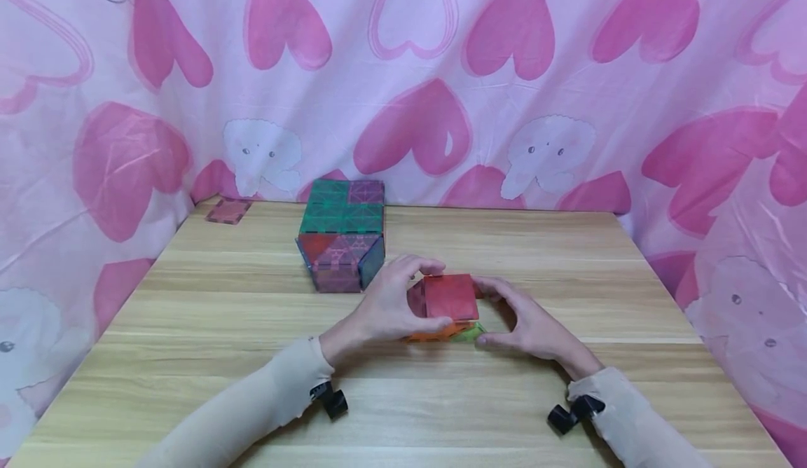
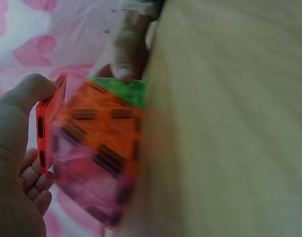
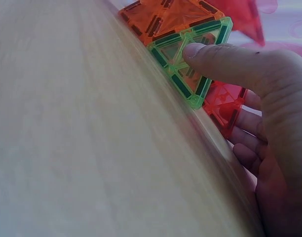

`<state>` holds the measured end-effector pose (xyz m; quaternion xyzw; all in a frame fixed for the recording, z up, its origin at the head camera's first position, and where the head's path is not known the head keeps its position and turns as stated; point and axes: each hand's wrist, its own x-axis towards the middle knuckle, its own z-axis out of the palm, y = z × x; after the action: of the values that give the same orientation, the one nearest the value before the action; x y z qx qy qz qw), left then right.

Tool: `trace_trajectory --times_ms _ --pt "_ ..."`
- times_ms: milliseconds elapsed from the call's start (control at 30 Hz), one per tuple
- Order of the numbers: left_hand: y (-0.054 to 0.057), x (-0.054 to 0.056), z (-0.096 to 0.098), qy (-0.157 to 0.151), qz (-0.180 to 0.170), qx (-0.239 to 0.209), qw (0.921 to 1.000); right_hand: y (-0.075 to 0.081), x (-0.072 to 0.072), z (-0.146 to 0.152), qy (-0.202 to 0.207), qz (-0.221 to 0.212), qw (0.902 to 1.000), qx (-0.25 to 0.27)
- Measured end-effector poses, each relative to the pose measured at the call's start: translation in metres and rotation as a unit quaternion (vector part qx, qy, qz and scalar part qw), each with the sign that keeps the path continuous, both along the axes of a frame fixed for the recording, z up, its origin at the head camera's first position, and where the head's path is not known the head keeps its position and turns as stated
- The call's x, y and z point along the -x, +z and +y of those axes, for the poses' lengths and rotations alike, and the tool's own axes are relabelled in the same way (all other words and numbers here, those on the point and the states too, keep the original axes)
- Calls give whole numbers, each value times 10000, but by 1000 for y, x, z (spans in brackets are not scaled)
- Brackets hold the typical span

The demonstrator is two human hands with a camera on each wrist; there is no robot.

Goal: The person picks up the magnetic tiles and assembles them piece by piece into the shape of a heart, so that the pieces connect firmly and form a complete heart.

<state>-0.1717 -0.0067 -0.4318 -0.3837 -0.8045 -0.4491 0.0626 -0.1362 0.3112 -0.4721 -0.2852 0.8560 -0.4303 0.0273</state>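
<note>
My left hand (image 1: pixel 387 303) holds a red square magnetic tile (image 1: pixel 450 298) by its opposite edges, thumb in front and fingers behind. The tile is just above a low structure of magnetic tiles standing on the table. In the left wrist view, that structure shows an orange tile (image 2: pixel 99 116) joined to a pink one (image 2: pixel 87 173), slightly blurred. My right hand (image 1: pixel 536 324) grips the structure's right side. Its thumb presses a green triangular tile (image 3: pixel 190 91), and its other fingers are behind a red tile (image 3: pixel 224 103). The structure's far side is mostly hidden.
A larger box-like build of green, purple, red and blue tiles (image 1: pixel 343 205) stands behind and left of my hands. One pink square tile (image 1: pixel 228 211) lies flat at the back left corner of the wooden table (image 1: pixel 492 412). A heart-patterned curtain (image 1: pixel 410 125) encloses the back and sides.
</note>
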Motion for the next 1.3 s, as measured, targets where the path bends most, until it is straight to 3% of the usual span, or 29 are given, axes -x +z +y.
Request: trace_trajectory --times_ms 200,333,467,600,800,933,1033,1133,1300 --pt "-11 0 -1 41 -133 151 9998 2 1 -3 117 -32 9999 78" --pt "-5 2 -5 2 -64 160 9999 2 1 -4 110 -40 9999 75" --pt "14 9 -15 19 275 -116 9996 2 2 -4 75 -12 10000 -15" --pt "38 23 -35 272 728 -617 9951 1 3 -2 24 -6 10000 -83" --pt "70 47 -84 1071 983 -1267 9812 -1 3 0 21 19 9999 -132" --pt "81 67 -126 1831 1057 -1598 9642 -1 2 0 16 28 9999 -149" --pt "76 86 -162 2518 1123 -1745 9453 -1 2 0 43 35 9999 -140" --pt "61 101 -197 3202 939 -1636 9284 -1 1 1 57 40 9999 -120" --pt "26 112 -247 3982 -54 -1005 9118 -1 1 3 0 65 9998 -172"
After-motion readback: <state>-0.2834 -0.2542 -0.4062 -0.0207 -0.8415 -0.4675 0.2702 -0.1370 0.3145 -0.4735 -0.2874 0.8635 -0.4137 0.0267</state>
